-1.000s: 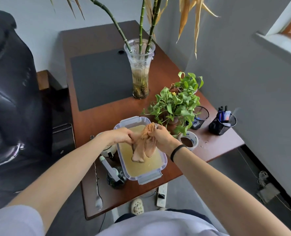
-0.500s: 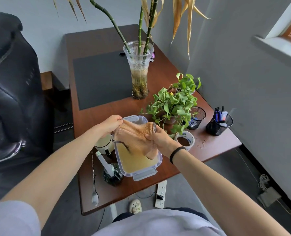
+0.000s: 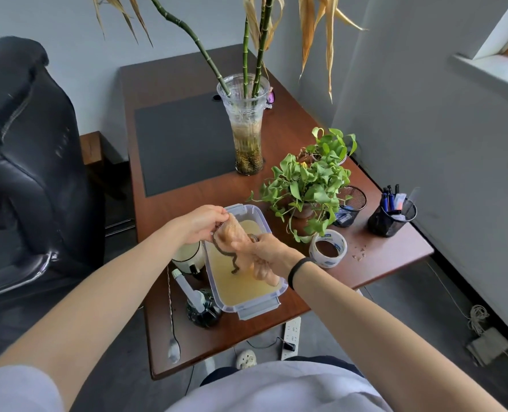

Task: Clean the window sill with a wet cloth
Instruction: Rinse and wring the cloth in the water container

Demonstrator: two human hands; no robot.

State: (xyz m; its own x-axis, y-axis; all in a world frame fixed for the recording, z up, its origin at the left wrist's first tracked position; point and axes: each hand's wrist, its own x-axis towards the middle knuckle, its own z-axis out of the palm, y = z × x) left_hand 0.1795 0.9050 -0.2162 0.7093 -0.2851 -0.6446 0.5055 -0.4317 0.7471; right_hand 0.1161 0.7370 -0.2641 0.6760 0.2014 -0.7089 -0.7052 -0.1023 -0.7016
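A wet tan cloth [image 3: 237,233] with a dark edge hangs twisted above a clear plastic box [image 3: 255,310] of yellowish water on the brown desk. My left hand [image 3: 200,223] pinches the cloth's upper end at the box's far left corner. My right hand [image 3: 266,251] grips the cloth lower down, and the loose tail droops below it toward the water. The white window sill [image 3: 490,74] sits high at the upper right, well away from both hands.
A glass vase [image 3: 246,126] of bamboo stalks, a leafy potted plant [image 3: 309,185], a tape roll [image 3: 328,248], two mesh pen cups [image 3: 391,217], a small bottle [image 3: 202,307] and a long spoon [image 3: 172,331] crowd the desk [image 3: 187,197]. A black chair [image 3: 23,162] stands left. A power strip [image 3: 291,334] lies on the floor.
The cloth went from bunched over the water, to spread wide between both hands, to twisted into a roll now. My left hand moved up and left.
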